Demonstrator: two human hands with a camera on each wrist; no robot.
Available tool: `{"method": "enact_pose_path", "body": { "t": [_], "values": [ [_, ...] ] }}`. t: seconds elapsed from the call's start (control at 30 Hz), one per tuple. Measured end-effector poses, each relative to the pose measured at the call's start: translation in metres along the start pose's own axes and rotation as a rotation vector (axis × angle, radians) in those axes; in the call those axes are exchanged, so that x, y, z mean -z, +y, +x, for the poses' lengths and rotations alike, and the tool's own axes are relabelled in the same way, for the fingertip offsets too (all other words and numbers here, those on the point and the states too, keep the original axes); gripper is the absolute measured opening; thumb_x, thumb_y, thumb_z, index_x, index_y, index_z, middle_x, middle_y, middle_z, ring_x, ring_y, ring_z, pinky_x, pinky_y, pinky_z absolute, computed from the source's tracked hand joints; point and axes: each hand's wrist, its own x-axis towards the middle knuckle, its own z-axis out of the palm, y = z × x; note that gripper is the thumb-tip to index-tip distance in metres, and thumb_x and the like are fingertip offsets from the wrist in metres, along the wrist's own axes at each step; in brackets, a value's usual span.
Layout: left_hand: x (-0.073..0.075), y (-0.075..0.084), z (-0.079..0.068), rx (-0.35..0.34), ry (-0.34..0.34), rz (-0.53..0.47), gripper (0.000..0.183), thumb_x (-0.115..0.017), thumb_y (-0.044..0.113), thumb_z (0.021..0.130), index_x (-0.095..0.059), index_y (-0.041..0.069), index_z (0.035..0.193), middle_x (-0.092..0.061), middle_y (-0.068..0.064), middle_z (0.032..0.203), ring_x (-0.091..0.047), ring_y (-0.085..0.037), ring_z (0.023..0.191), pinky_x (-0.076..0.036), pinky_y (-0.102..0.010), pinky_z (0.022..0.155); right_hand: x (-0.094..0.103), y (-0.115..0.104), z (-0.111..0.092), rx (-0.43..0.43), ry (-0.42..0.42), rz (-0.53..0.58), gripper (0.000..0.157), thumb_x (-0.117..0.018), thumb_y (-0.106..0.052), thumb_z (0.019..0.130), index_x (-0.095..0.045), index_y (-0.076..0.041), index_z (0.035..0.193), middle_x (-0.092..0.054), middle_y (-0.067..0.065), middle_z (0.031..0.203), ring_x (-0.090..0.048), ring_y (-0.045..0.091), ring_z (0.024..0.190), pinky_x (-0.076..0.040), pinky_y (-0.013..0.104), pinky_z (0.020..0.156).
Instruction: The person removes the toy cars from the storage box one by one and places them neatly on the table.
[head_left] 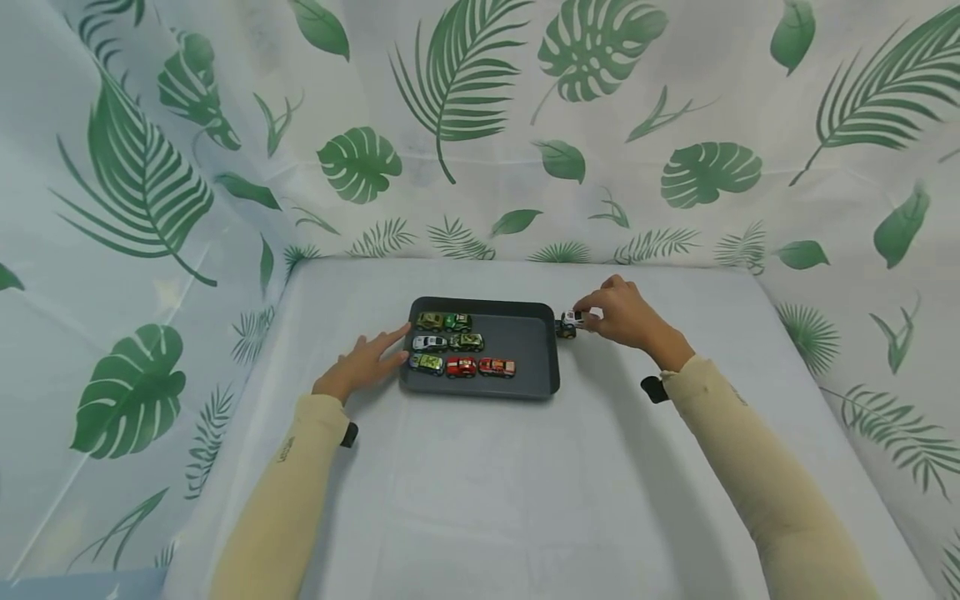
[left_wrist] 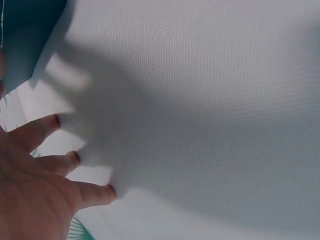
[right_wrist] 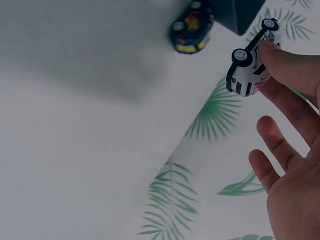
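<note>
Between thumb and fingers, my right hand (head_left: 626, 315) pinches a white toy car (right_wrist: 252, 65), held above the table just outside the tray's right edge. Close by it, a dark blue and yellow toy car (right_wrist: 192, 27) lies on the table against the right side of the dark grey tray (head_left: 528, 350). My left hand (head_left: 360, 364) is at the tray's left edge, its index finger and thumb reaching the rim. Other left fingers spread out over the cloth in the left wrist view. Inside the tray, several toy cars stand in three rows toward the left, including a red car (head_left: 461, 367).
A white cloth (head_left: 465, 483) covers the table beneath the tray. Behind and at the sides hangs a white curtain (head_left: 480, 200) printed with green leaves. The tray's right half shows its bare floor.
</note>
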Motion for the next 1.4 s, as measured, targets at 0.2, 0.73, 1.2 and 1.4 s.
{"method": "enact_pose_path", "body": {
  "t": [0.2,0.73,1.2,1.4],
  "values": [
    [0.001,0.002,0.000,0.000,-0.003,0.006,0.067,-0.045,0.053,0.115,-0.021,0.032,0.174,-0.013,-0.022,0.176,0.006,-0.056,0.158,0.001,-0.083,0.116,-0.008,0.009,-0.011,-0.034,-0.009,0.004,0.022,-0.076,0.002,0.093,-0.084,-0.002,0.113,-0.080,0.012,0.100,-0.057,0.046,0.107,-0.042,0.066,0.092],
    [-0.001,0.002,-0.001,0.007,-0.005,0.009,0.067,-0.045,0.052,0.114,-0.021,0.033,0.174,-0.013,-0.022,0.177,0.004,-0.055,0.159,0.001,-0.083,0.117,-0.050,0.017,-0.019,-0.085,-0.086,-0.018,0.019,-0.081,-0.002,0.093,-0.085,-0.006,0.111,-0.079,0.008,0.102,-0.055,0.037,0.100,-0.043,0.058,0.088],
    [0.000,0.000,0.001,0.002,-0.006,0.014,0.067,-0.045,0.053,0.114,-0.020,0.032,0.174,-0.012,-0.021,0.177,0.005,-0.055,0.159,0.000,-0.083,0.117,-0.062,0.012,-0.013,-0.034,-0.075,-0.049,0.019,-0.084,-0.001,0.091,-0.085,-0.006,0.109,-0.080,0.008,0.105,-0.058,0.038,0.104,-0.045,0.064,0.095],
    [0.000,0.000,-0.002,-0.008,-0.004,-0.003,0.068,-0.046,0.051,0.115,-0.020,0.031,0.174,-0.011,-0.021,0.177,0.006,-0.055,0.158,0.002,-0.083,0.117,-0.062,0.011,-0.012,-0.031,-0.055,-0.064,0.020,-0.082,-0.002,0.091,-0.084,-0.005,0.111,-0.081,0.010,0.106,-0.059,0.041,0.106,-0.045,0.065,0.093]
  ]
}}
